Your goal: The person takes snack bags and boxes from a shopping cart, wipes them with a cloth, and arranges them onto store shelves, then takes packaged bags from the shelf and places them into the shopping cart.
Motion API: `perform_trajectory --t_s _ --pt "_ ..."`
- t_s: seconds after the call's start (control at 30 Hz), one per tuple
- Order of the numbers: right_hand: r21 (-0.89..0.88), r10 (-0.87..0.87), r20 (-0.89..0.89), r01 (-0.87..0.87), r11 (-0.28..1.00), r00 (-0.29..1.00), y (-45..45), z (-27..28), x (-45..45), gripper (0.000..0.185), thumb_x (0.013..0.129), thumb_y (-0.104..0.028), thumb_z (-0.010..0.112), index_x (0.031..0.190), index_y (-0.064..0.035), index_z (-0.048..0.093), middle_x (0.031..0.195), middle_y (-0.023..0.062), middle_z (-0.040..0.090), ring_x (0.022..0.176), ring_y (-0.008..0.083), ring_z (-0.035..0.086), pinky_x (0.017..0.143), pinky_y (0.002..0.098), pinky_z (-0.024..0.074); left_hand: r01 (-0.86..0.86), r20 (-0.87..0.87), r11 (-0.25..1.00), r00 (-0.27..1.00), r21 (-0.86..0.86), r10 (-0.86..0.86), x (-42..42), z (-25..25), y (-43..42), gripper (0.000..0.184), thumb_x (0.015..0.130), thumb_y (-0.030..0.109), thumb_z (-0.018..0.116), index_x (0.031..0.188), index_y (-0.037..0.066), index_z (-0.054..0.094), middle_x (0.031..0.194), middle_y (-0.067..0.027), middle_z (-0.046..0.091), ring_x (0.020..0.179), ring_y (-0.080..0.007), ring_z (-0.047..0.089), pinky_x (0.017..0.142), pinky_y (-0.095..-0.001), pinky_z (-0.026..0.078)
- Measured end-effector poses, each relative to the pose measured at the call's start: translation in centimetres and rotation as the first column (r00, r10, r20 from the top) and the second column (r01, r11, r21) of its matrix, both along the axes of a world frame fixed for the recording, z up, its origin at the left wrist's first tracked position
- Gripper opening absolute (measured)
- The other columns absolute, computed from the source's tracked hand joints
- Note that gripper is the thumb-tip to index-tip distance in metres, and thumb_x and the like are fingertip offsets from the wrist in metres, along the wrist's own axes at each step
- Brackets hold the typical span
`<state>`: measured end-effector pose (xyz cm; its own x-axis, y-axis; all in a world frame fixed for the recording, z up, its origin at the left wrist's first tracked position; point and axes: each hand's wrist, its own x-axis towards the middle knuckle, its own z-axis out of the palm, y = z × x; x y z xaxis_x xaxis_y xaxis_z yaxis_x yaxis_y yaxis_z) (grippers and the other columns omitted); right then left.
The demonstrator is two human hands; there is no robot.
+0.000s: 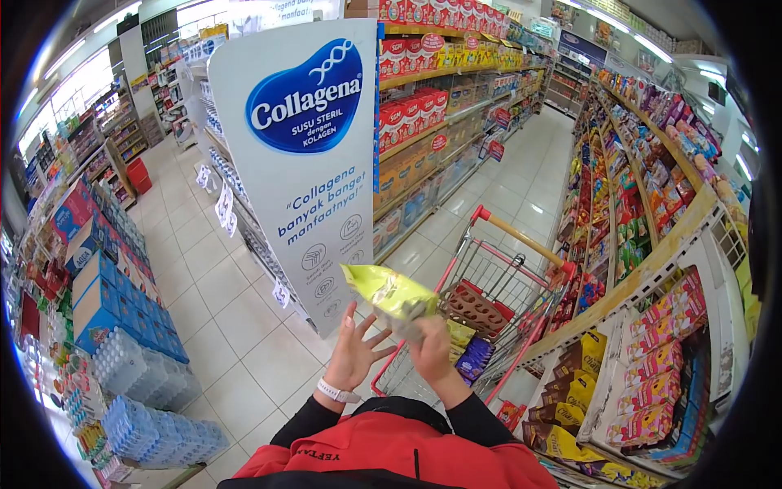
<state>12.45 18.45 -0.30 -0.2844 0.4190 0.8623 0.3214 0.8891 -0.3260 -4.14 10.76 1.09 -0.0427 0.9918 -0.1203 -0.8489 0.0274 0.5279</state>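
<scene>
My right hand (432, 352) grips a yellow-green snack packet (389, 292) by its lower right end, holding it up in front of me. The packet tilts up to the left, and its printing is blurred. Just below it, my left hand (356, 350) is raised with fingers spread, holding nothing; a pale band is on that wrist. Beyond my right hand stands a shopping cart (538, 242) with a yellow handle and red trim. Inside it lie a brown box with oval cut-outs (474, 310), a yellow-green packet (461, 336) and a purple packet (475, 359).
A tall white Collagena display panel (326, 183) stands ahead, beside shelves of red and yellow boxes (411, 118). Shelves of snacks (631, 179) line the right side. Brown and yellow packets (574, 391) fill a low rack near me. Bottled water packs (163, 428) are stacked at left.
</scene>
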Motion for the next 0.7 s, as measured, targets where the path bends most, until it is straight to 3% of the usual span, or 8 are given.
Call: perform_trajectory --t_s 0.13,0.2,0.27,0.33,0.37,0.5,0.57,0.7 --pt "-0.032 0.245 0.198 -0.244 0.969 0.949 -3.1 0.1 -0.9 0.047 0.074 -0.006 0.076 0.115 -0.0039 0.054 0.099 0.0179 0.062 0.088 0.0353 0.062 0.076 0.0399 0.0507 -0.088 -0.046 0.993 0.995 0.074 0.091 -1.3 -3.9 2.5 0.069 0.093 0.047 0.057 0.147 0.015 0.028 0.144 -0.0106 0.041 0.131 -0.0293 0.043 0.106 -0.05 0.039" --pt "-0.334 0.466 0.05 -0.425 0.841 0.883 -4.3 1.6 -0.8 0.046 0.076 -0.005 0.073 0.118 -0.0031 0.055 0.099 0.0159 0.063 0.087 0.0371 0.062 0.077 0.0417 0.051 -0.074 -0.012 0.997 0.997 0.03 0.074 -2.0 -3.0 2.2 0.067 0.091 0.046 0.06 0.142 0.008 0.038 0.136 -0.0117 0.052 0.125 -0.0279 0.051 0.106 -0.0435 0.04" --pt "-0.324 0.42 -0.011 -0.401 0.857 0.907 -4.3 2.4 -0.2 0.038 0.083 -0.009 0.069 0.118 -0.0034 0.055 0.101 0.0152 0.063 0.089 0.0327 0.063 0.077 0.0363 0.0513 -0.056 0.002 0.995 0.998 0.082 0.056 -3.1 -3.3 2.0 0.068 0.087 0.043 0.063 0.138 0.004 0.043 0.131 -0.0138 0.056 0.119 -0.0302 0.056 0.105 -0.0453 0.042" --pt "-0.438 0.296 -0.2 -0.355 0.826 0.934 -3.7 3.1 0.4 0.034 0.089 -0.012 0.064 0.119 -0.0008 0.053 0.099 0.0095 0.063 0.086 0.0157 0.062 0.074 0.0306 0.0508 -0.072 0.016 0.997 0.997 0.034 0.071 -3.6 -3.7 1.6 0.068 0.084 0.042 0.062 0.137 0.002 0.044 0.129 -0.0161 0.058 0.115 -0.0302 0.059 0.101 -0.0447 0.046" --pt "-0.546 0.304 -0.4 -0.491 0.679 0.864 -3.9 4.4 0.4 0.034 0.094 -0.014 0.052 0.123 0.0015 0.051 0.106 0.0081 0.06 0.091 0.009 0.058 0.075 0.0264 0.0488 -0.065 0.021 0.996 0.998 0.064 0.063 -4.0 -4.2 1.3 0.068 0.084 0.042 0.061 0.136 0.002 0.045 0.127 -0.0162 0.059 0.113 -0.0302 0.061 0.099 -0.0443 0.048" --pt "-0.625 0.211 -0.569 -0.585 0.516 0.794 -2.0 7.5 -1.1 0.042 0.092 -0.019 0.054 0.13 -0.0019 0.052 0.12 0.0153 0.059 0.107 0.0194 0.058 0.091 0.0337 0.0455 -0.009 -0.06 1.0 0.998 0.023 0.011 -3.9 -6.5 0.8 0.067 0.082 0.04 0.059 0.135 0.0 0.046 0.121 -0.0155 0.062 0.107 -0.0302 0.064 0.096 -0.0433 0.051" --pt "-0.258 0.184 0.201 -0.129 0.957 0.962 -1.3 8.6 -2.4 0.049 0.091 -0.028 0.056 0.136 -0.0106 0.052 0.127 0.0181 0.057 0.126 0.0332 0.049 0.105 0.0519 0.0314 0.056 -0.134 0.998 0.99 0.023 -0.053 -2.3 -4.3 0.5 0.065 0.079 0.036 0.058 0.133 0.0 0.049 0.121 -0.015 0.062 0.107 -0.03 0.064 0.096 -0.0418 0.051" --pt "-0.339 0.183 0.259 -0.088 0.937 0.949 -1.0 7.6 -3.5 0.047 0.091 -0.027 0.054 0.136 -0.0128 0.053 0.14 0.0111 0.051 0.139 0.0309 0.036 0.11 0.0622 0.0168 0.024 -0.02 0.999 1.0 0.049 -0.023 -2.3 -5.3 1.0 0.064 0.077 0.035 0.055 0.131 0.001 0.051 0.12 -0.0162 0.063 0.107 -0.0315 0.063 0.095 -0.0433 0.051"
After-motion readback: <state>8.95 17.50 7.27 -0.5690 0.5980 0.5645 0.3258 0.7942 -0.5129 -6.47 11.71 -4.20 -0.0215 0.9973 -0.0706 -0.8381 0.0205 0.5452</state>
